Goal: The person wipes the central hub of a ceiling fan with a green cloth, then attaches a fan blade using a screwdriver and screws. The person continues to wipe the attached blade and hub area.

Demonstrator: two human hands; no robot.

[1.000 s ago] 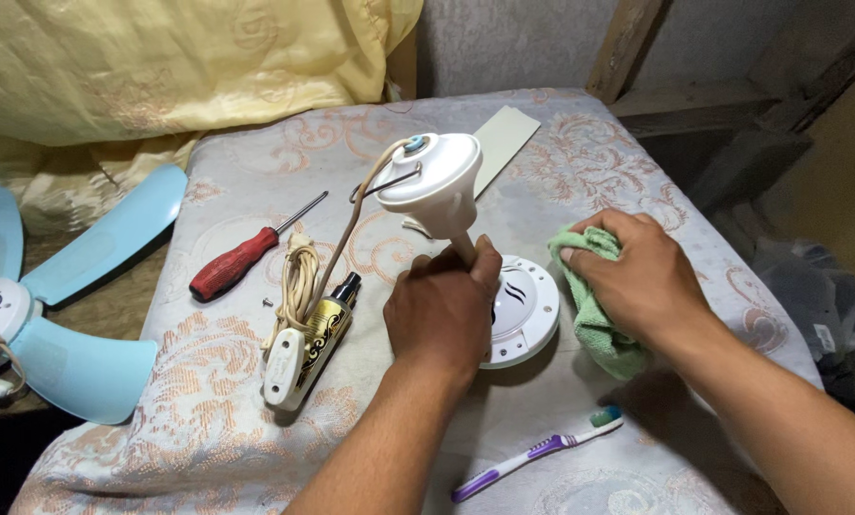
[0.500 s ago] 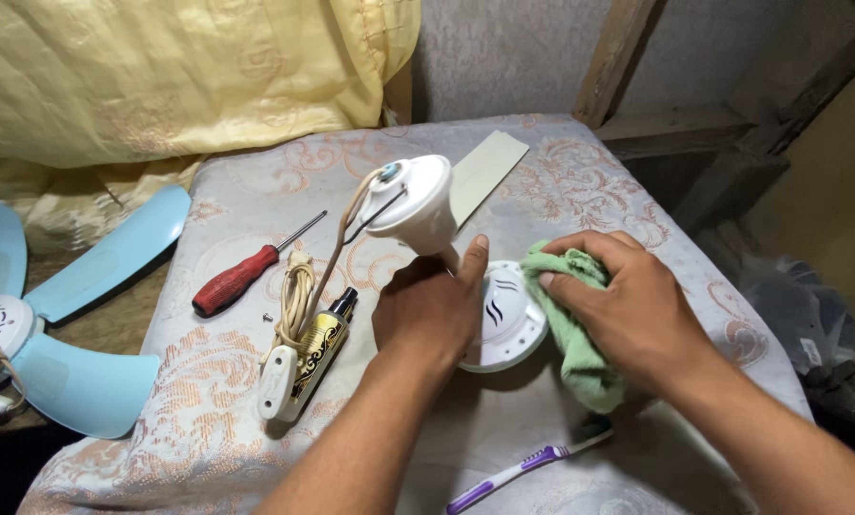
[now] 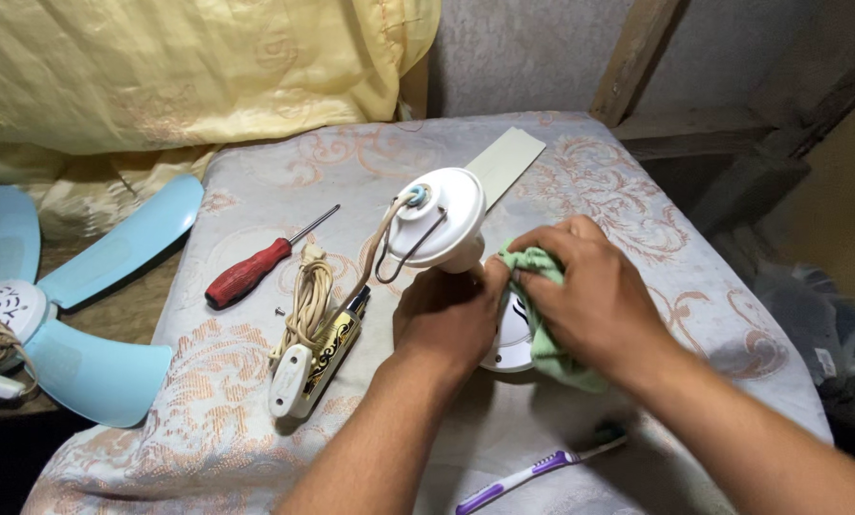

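Since half a second ago, the green cloth has been brought against the white fan housing by the right hand, fingers pinched on it. The housing's stem, beside the red screwdriver, is seemingly gripped by the closed left hand.

A table fills the middle, draped in a pale cloth with a faded orange floral print that hangs over its rounded near corners. Behind it rises a rough grey wall, plastered and dull. A wooden beam leans across that wall on a slant, meeting a wooden ledge that runs off to the right. Up left, a yellow embroidered curtain bunches down in folds to the table's far edge. Light is soft and dim, brightest on the cloth; the right side and lower left corner sink into shadow.
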